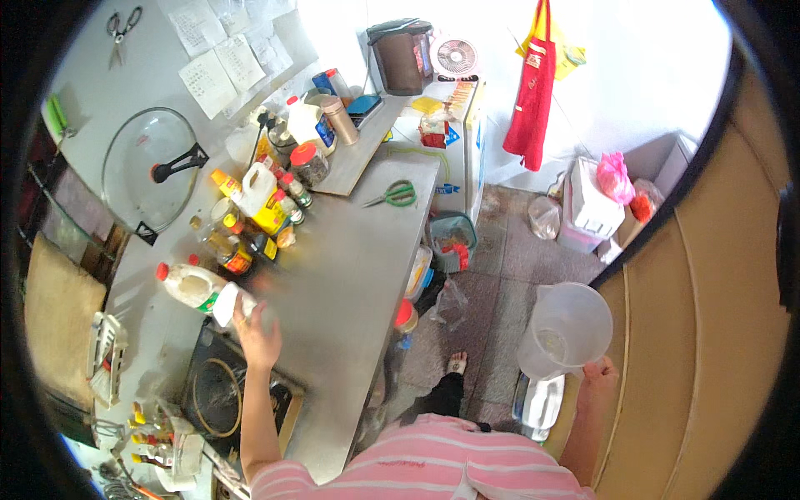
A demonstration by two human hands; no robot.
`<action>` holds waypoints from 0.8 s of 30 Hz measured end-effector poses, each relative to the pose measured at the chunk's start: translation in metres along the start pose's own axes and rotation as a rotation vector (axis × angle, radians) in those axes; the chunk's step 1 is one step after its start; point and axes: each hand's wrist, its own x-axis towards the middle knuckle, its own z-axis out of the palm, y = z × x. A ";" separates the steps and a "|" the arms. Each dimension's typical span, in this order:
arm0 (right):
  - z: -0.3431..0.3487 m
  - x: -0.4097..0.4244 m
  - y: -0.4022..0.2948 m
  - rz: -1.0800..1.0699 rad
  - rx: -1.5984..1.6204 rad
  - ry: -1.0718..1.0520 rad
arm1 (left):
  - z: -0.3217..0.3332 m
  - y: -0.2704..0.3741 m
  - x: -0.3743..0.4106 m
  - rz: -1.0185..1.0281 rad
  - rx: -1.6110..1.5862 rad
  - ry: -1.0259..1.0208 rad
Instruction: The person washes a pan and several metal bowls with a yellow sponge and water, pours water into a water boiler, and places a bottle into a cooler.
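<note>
My left hand (256,334) reaches over the counter, its fingers on a white object (229,305) that looks like a small container, in front of a large plastic bottle with a red cap (189,284). Whether the fingers also touch the bottle cannot be told. On the right, my right hand (600,373) grips a translucent plastic measuring jug (565,328) by its handle side, with the jug's open top towards me. The jug is held above the floor, away from the counter.
Sauce bottles (228,247) and jars crowd the counter's wall side. Green-handled scissors (400,193) lie on the steel counter (350,275). An induction cooker (215,387) is near my left forearm. A teal bin (451,234) and boxes (594,200) stand on the floor.
</note>
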 end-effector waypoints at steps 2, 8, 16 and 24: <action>0.013 0.050 -0.006 0.041 0.033 0.035 | 0.052 0.011 0.056 0.015 -0.101 -0.018; 0.071 0.201 -0.036 0.031 0.045 0.055 | 0.159 0.098 0.237 0.168 -0.211 -0.064; 0.123 0.430 -0.002 -0.072 0.091 -0.089 | 0.265 0.241 0.446 0.309 -0.319 -0.096; 0.202 0.660 0.007 -0.014 0.117 -0.385 | 0.320 0.297 0.617 0.199 -0.179 -0.235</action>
